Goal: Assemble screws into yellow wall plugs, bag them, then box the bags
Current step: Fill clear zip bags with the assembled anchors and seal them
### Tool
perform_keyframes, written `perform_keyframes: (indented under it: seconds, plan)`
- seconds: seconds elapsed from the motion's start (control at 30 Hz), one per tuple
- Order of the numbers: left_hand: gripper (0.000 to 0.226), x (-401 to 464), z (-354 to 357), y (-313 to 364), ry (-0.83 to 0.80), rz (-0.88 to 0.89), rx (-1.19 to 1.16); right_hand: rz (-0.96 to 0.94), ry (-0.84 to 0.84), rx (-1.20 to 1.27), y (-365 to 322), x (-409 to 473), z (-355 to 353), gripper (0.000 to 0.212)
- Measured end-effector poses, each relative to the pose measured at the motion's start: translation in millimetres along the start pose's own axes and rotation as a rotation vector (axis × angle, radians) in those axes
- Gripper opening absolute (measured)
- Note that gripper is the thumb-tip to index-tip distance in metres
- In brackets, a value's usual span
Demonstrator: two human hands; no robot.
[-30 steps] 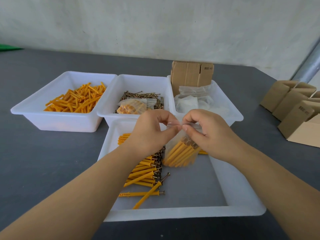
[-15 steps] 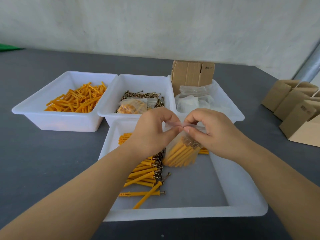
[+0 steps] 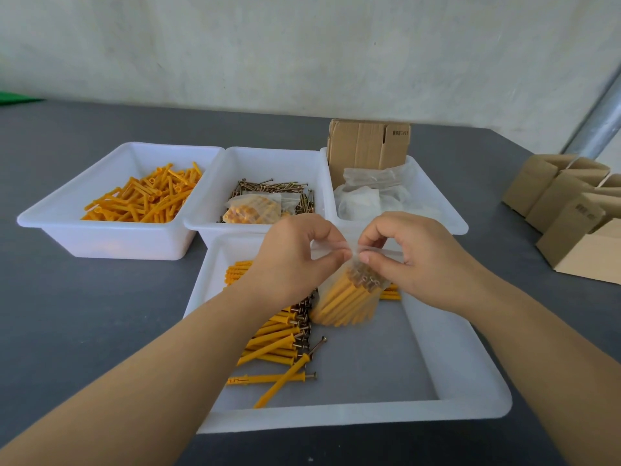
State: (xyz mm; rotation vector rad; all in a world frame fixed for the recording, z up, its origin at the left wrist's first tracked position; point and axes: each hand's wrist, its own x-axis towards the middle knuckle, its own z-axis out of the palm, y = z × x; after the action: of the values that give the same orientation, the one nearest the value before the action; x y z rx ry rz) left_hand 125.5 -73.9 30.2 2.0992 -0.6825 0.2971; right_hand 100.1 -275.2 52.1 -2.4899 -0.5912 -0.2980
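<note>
Clear plastic bag: holds a bundle of yellow plugs with screws, hanging over the near tray; its mouth is at the top, between the two hands.
Long axis: the bundle tilts, screw heads up and to the right, plug tips down and to the left.
Left hand: thumb and forefinger pinch the mouth from the left.
Right hand: its fingers pinch the same edge from the right, tips almost meeting the left's.
Nearer hand: neither; both sit on the seal.
Next, likely: press along the seal outward.
</note>
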Motion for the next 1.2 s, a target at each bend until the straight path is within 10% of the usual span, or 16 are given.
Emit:
perform_keyframes:
  seconds: [0.97, 1.2]
  plan:
    - [0.003, 2, 1, -2, 0.017, -0.143, -0.084, 0.171, 0.016, 0.057, 28, -8, -19, 0.011]
    - [0.006, 5, 11, 17, 0.005, 0.118, 0.158, 0.034, 0.075, -0.016, 15, -12, -15, 0.01]
